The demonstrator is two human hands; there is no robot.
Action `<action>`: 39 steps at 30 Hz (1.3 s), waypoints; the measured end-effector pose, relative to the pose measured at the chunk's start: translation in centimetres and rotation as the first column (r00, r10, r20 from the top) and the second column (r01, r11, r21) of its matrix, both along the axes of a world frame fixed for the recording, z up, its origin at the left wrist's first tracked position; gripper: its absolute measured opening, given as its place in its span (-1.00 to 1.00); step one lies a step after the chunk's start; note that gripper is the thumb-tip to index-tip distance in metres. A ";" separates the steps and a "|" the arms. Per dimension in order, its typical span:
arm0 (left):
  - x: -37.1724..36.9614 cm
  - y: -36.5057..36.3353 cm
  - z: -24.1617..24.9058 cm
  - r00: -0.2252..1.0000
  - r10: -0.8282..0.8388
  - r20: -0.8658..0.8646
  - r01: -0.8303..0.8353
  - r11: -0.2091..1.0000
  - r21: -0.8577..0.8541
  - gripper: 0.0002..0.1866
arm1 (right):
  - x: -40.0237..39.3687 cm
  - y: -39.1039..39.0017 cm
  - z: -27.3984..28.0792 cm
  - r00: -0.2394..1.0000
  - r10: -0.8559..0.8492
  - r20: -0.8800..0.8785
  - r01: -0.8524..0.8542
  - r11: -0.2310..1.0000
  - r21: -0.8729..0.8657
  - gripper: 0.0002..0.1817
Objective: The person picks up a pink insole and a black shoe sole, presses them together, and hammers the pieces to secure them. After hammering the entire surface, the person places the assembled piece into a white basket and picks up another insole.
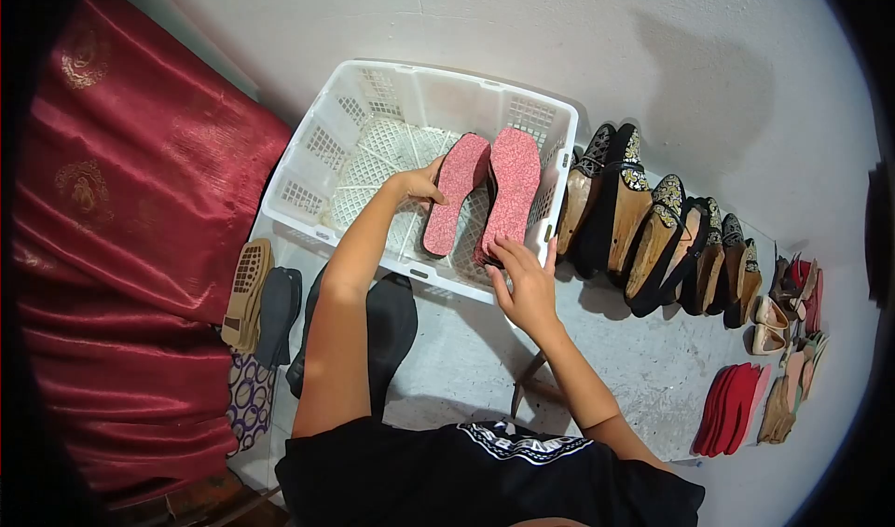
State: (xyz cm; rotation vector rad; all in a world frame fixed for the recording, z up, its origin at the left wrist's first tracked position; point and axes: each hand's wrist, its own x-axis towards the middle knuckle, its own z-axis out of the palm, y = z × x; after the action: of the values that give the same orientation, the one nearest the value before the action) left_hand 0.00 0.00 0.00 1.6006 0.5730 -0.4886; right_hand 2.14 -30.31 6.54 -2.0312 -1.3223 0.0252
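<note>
Inside a white plastic crate [438, 276], two stacks of pink patterned insoles stand side by side. My left hand [422, 184] grips the left pink stack [457, 194], thumb on its top face and the other fingers hidden behind it. On the lower end of the right pink stack [513, 187] lie the fingertips of my right hand [525, 283], its fingers apart and not wrapped round the stack. The rest of the crate's floor shows its lattice.
Black shoes with patterned uppers [626, 201] line the wall right of the crate. Red insoles [730, 409] lie farther right. Tan soles [247, 294] and dark soles [278, 317] are at left, beside a red curtain [140, 247].
</note>
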 end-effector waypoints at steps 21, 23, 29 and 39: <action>0.4 0.9 -1.8 0.993 -0.100 -0.063 0.115 0.937 0.329 0.17 | 0.0 0.0 -0.1 1.000 -0.006 0.007 0.006 1.000 0.009 -0.71; 0.3 1.2 -2.9 0.998 -0.064 -0.018 0.066 0.969 0.236 0.18 | 0.0 0.0 -0.1 1.000 -0.005 0.002 0.005 1.000 0.009 -0.71; 0.9 1.7 -2.3 0.957 -0.113 -0.268 0.232 0.851 0.471 0.28 | 0.0 0.1 0.0 1.000 -0.009 0.006 0.009 0.999 0.044 -0.71; -0.2 -6.4 9.2 0.975 -0.121 0.185 -0.124 0.394 0.911 -0.04 | -0.1 -3.6 0.9 0.998 -0.028 0.049 0.014 0.960 0.279 -0.62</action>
State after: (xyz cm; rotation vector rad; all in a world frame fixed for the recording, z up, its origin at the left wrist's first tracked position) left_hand -0.24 -6.37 9.22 2.7076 0.7256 0.1120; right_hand 2.01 -33.92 7.39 -1.8158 -1.2585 -0.2149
